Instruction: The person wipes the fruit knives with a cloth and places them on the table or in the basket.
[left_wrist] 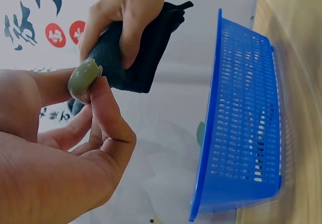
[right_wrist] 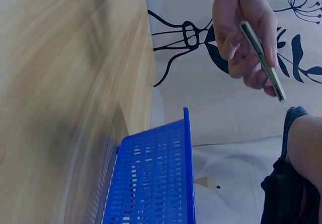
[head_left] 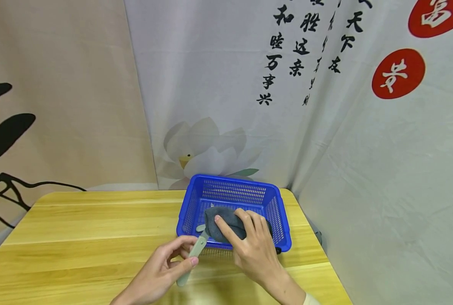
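Between thumb and fingers my left hand (head_left: 159,269) pinches the pale green handle of what looks like a folding knife (head_left: 198,249), with a rivet near its upper end. The handle slants up towards a dark grey cloth (head_left: 223,223), and the part beyond is hidden at the cloth. My right hand (head_left: 256,242) grips that bunched cloth from above, its index finger stretched along it. In the left wrist view the rounded handle end (left_wrist: 84,80) sits in the fingertips. The right wrist view shows the handle (right_wrist: 261,58) edge-on near the cloth (right_wrist: 284,189).
A blue perforated plastic basket (head_left: 234,179) stands at the back of the wooden table (head_left: 96,228), just behind and below the hands. Printed curtains (head_left: 211,84) hang along the back and right side. A small black item (head_left: 278,250) shows at the basket's front right corner.
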`<state>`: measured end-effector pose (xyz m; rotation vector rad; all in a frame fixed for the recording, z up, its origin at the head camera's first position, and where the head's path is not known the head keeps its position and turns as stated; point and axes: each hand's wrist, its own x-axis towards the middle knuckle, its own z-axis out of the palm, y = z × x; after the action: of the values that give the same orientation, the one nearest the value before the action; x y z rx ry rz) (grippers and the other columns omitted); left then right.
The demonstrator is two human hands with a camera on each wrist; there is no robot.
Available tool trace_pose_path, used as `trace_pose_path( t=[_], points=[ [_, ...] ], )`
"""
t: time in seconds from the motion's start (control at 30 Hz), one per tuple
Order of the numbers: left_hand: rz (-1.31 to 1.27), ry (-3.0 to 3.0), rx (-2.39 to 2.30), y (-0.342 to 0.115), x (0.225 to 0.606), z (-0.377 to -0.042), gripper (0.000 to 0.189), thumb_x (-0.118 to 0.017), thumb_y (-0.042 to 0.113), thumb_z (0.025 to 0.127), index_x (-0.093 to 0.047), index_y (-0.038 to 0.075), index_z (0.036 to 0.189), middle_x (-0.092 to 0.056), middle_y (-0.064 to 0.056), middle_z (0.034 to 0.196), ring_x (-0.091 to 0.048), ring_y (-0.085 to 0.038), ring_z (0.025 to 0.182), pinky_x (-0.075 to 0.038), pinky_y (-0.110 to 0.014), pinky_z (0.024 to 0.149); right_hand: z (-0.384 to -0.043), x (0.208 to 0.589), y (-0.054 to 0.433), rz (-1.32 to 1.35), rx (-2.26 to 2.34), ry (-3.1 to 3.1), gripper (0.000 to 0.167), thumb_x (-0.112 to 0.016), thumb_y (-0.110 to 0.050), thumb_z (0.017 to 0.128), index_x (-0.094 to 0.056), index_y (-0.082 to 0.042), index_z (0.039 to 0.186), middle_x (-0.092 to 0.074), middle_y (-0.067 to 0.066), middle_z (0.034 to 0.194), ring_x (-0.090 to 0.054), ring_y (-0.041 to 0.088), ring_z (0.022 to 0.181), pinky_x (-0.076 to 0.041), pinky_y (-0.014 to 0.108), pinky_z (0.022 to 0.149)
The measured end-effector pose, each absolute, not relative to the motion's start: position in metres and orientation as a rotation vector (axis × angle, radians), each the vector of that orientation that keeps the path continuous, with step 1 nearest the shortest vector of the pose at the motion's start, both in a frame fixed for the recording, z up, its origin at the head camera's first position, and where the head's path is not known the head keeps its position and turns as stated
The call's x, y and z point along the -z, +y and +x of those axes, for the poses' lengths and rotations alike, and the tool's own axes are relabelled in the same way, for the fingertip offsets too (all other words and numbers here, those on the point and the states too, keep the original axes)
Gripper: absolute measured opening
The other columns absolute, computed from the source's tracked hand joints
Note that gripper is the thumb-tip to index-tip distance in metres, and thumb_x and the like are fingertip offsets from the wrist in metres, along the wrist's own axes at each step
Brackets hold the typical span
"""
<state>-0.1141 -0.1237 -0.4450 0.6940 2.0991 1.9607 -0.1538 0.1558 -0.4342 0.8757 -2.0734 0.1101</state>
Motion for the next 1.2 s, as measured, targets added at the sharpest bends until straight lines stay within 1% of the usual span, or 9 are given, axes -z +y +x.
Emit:
trace_pose_path(
  t=[0.2, 0.37, 0.43, 0.57, 0.67, 0.77, 0.93, 1.07, 1.2],
  points=[
    [0.723, 2.098, -1.967, -0.124, 0.446, -0.112, 0.035, -0.067, 0.009, 0.113, -0.065, -0.003, 0.146, -0.069, -0.015, 0.114, -0.068, -0.007, 0.099, -0.066, -0.028, 0.077, -0.163, 0.433, 0.161, 0.835, -0.116, -2.059, 0.050, -0.042, -0.017, 0.115, -0.069, -0.028, 0.155, -0.066, 0.020, 0.133, -0.060, 0.035, 0.113, -0.057, 0.052, 0.095],
    [0.687, 2.094, -1.941, -0.124, 0.446, -0.111, 0.036, -0.069, 0.012, 0.112, -0.066, -0.001, 0.145, -0.070, -0.013, 0.115, -0.069, -0.008, 0.099, -0.065, -0.028, 0.077, -0.169, 0.430, 0.168, 0.794, -0.113, -2.082, 0.051, -0.041, -0.016, 0.114, -0.069, -0.027, 0.155, -0.065, 0.023, 0.134, -0.060, 0.038, 0.115, -0.057, 0.053, 0.096],
    [0.708, 2.097, -1.940, -0.124, 0.447, -0.111, 0.035, -0.070, 0.013, 0.112, -0.067, 0.000, 0.145, -0.071, -0.012, 0.114, -0.069, -0.007, 0.098, -0.065, -0.029, 0.076, -0.171, 0.428, 0.171, 0.772, -0.128, -2.091, 0.053, -0.042, -0.013, 0.112, -0.068, -0.027, 0.156, -0.064, 0.024, 0.134, -0.060, 0.040, 0.115, -0.056, 0.053, 0.095],
    [0.739, 2.118, -1.966, -0.124, 0.448, -0.110, 0.033, -0.070, 0.010, 0.111, -0.068, 0.001, 0.142, -0.071, -0.012, 0.112, -0.069, -0.007, 0.097, -0.065, -0.029, 0.077, -0.172, 0.424, 0.176, 0.724, -0.193, -2.090, 0.061, -0.050, -0.004, 0.100, -0.069, -0.024, 0.156, -0.064, 0.026, 0.134, -0.061, 0.043, 0.115, -0.055, 0.055, 0.093],
    [0.680, 2.156, -1.984, -0.124, 0.447, -0.110, 0.033, -0.071, 0.011, 0.111, -0.069, 0.003, 0.142, -0.070, -0.011, 0.113, -0.069, -0.008, 0.097, -0.064, -0.029, 0.080, -0.169, 0.422, 0.176, 0.730, -0.242, -2.076, 0.065, -0.055, -0.002, 0.094, -0.070, -0.023, 0.154, -0.064, 0.027, 0.133, -0.061, 0.043, 0.115, -0.055, 0.056, 0.092],
    [0.595, 2.193, -1.994, -0.124, 0.445, -0.109, 0.033, -0.073, 0.014, 0.110, -0.069, 0.004, 0.142, -0.071, -0.011, 0.114, -0.069, -0.010, 0.098, -0.062, -0.028, 0.084, -0.160, 0.423, 0.171, 0.783, -0.249, -2.055, 0.059, -0.054, -0.005, 0.100, -0.070, -0.023, 0.154, -0.065, 0.025, 0.132, -0.061, 0.040, 0.115, -0.055, 0.054, 0.092],
    [0.546, 2.203, -2.006, -0.122, 0.442, -0.111, 0.033, -0.073, 0.016, 0.111, -0.069, 0.004, 0.142, -0.072, -0.016, 0.115, -0.070, -0.011, 0.100, -0.063, -0.029, 0.086, -0.143, 0.430, 0.156, 0.895, -0.192, -2.035, 0.050, -0.043, -0.014, 0.115, -0.069, -0.026, 0.156, -0.066, 0.018, 0.133, -0.061, 0.033, 0.116, -0.056, 0.049, 0.094],
    [0.583, 2.211, -2.003, -0.121, 0.441, -0.112, 0.035, -0.072, 0.016, 0.112, -0.068, 0.002, 0.144, -0.073, -0.018, 0.119, -0.071, -0.011, 0.101, -0.064, -0.028, 0.088, -0.135, 0.435, 0.146, 0.970, -0.179, -2.025, 0.051, -0.041, -0.013, 0.115, -0.068, -0.027, 0.156, -0.066, 0.017, 0.135, -0.062, 0.031, 0.118, -0.056, 0.046, 0.095],
    [0.598, 2.208, -1.981, -0.120, 0.442, -0.113, 0.038, -0.072, 0.015, 0.111, -0.066, 0.001, 0.146, -0.071, -0.016, 0.121, -0.071, -0.011, 0.103, -0.064, -0.027, 0.091, -0.131, 0.438, 0.140, 1.021, -0.169, -2.019, 0.058, -0.047, -0.007, 0.106, -0.068, -0.027, 0.156, -0.066, 0.017, 0.137, -0.061, 0.032, 0.120, -0.056, 0.046, 0.096]
  ],
)
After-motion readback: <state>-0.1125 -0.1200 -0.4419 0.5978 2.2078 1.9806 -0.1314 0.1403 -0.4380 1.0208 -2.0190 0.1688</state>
